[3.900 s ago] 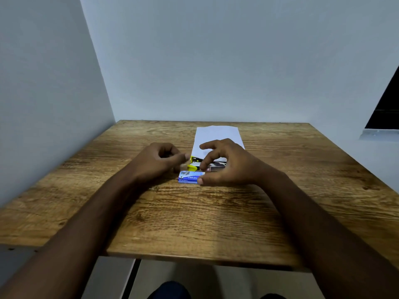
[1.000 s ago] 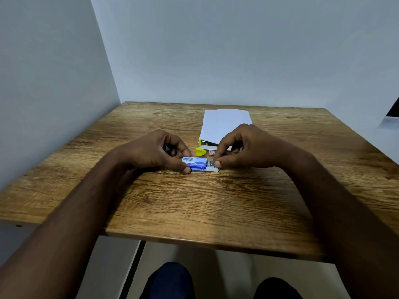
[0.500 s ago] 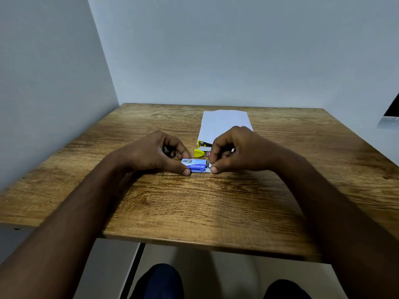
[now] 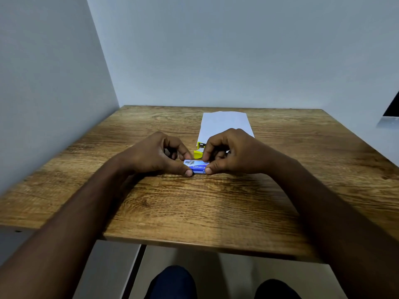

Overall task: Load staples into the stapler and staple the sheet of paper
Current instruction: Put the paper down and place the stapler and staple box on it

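A small blue staple box (image 4: 197,166) lies on the wooden table (image 4: 194,208) between my hands. My left hand (image 4: 155,155) pinches its left end with thumb and forefinger. My right hand (image 4: 232,153) pinches its right end the same way. The box looks closed, with no inner tray showing. Just behind it sits the yellow stapler (image 4: 198,151), mostly hidden by my right hand. A white sheet of paper (image 4: 225,125) lies behind the stapler, stretching toward the back wall.
Grey walls close the table off at the left and back. The table's front edge (image 4: 205,244) is near me, with my knees below it. A dark window corner (image 4: 391,108) shows at the far right.
A second ago the box's inner tray stuck out at the right end. My right hand has pushed it in, and the box now looks closed. My left hand has held still.
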